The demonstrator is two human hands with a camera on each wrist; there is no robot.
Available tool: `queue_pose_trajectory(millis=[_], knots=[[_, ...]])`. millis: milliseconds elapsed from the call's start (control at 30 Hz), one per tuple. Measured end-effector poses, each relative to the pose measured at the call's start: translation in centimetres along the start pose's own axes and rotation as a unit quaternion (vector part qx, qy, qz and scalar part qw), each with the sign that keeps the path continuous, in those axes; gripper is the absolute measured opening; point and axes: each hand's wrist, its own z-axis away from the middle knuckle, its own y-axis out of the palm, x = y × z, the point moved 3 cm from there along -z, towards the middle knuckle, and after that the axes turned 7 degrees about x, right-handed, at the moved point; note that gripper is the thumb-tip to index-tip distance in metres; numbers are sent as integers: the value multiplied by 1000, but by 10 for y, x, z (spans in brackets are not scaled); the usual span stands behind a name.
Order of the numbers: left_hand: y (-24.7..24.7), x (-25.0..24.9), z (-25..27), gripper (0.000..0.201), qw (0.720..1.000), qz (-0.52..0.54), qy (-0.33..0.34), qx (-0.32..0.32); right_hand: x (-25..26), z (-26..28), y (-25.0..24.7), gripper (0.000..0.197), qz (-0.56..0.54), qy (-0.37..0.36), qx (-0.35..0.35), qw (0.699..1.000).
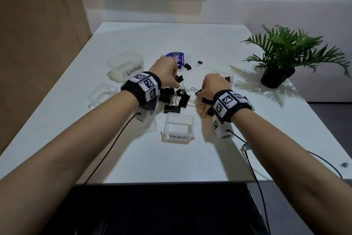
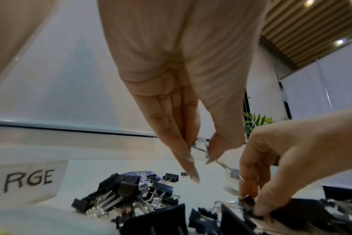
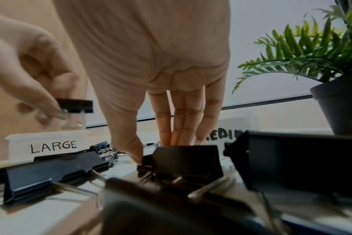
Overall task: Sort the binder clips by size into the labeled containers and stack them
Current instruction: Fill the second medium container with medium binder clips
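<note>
A pile of black binder clips (image 1: 177, 99) of mixed sizes lies mid-table between my hands. My left hand (image 1: 177, 84) pinches the wire handles (image 2: 200, 143) of one black clip (image 3: 74, 105) and holds it above the pile. My right hand (image 1: 199, 93) is down in the pile, thumb and fingers pinching a small black clip (image 3: 144, 166). The LARGE container (image 1: 123, 65) stands at the back left. The Medium container (image 1: 178, 130) stands in front of the pile. Another clear container (image 1: 222, 75) sits just behind my right hand.
A potted plant (image 1: 278, 75) stands at the right. A purple round disc (image 1: 175, 57) and a stray small clip (image 1: 199, 63) lie behind the pile. A clear lid or tub (image 1: 102, 94) sits left of my left wrist. Cables trail from both wristbands.
</note>
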Motion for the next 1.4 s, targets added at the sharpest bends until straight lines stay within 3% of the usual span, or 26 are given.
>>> queue_pose_trajectory(millis=[300, 500, 633, 833, 933, 1167, 1400], knots=[[13, 7, 48, 17, 991, 122, 61, -13, 1, -2, 2, 32, -4, 6, 20, 1000], [28, 13, 58, 32, 990, 117, 79, -2, 3, 1, 4, 34, -3, 7, 13, 1000], [30, 23, 50, 13, 990, 115, 76, -9, 4, 3, 2, 34, 6, 7, 11, 1000], [30, 21, 24, 44, 990, -51, 90, 100, 5, 8, 0, 29, -3, 13, 22, 1000], [34, 11, 17, 49, 978, -119, 98, 143, 5, 8, -1, 30, -11, 18, 19, 1000], [33, -3, 13, 29, 968, -183, 119, 120, 5, 8, -2, 35, 5, 2, 2, 1000], [26, 1, 20, 35, 975, -152, 127, 97, 0, 17, -8, 33, -38, -44, -48, 997]])
